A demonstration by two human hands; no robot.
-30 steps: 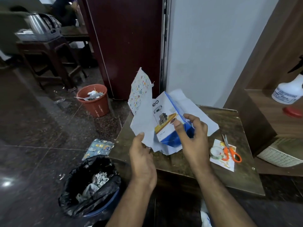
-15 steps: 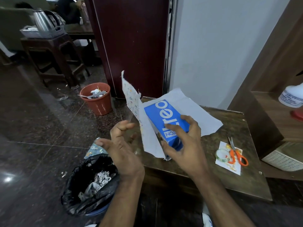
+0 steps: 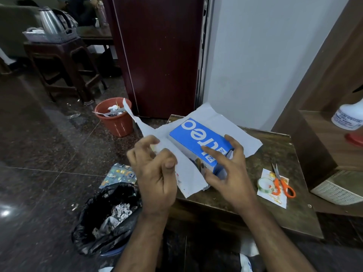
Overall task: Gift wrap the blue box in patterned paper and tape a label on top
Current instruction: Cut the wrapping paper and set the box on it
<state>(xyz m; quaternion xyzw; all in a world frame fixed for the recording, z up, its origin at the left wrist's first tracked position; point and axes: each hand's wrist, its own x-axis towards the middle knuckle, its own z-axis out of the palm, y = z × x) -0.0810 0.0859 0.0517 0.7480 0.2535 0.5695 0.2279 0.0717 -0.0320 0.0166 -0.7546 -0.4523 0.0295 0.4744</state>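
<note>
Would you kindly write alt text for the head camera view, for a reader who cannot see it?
A person's right hand grips the near end of a blue box lying on white-backed wrapping paper on a wooden table, while the left hand hovers beside the paper's raised left flap with fingers loosely curled. A tape roll and orange-handled scissors lie to the right.

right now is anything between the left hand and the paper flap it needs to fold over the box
Nothing visible. The left hand hovers with fingers loosely curled, right beside the raised flap of the patterned paper. The blue box lies on the paper, and the right hand steadies its near end.
</note>
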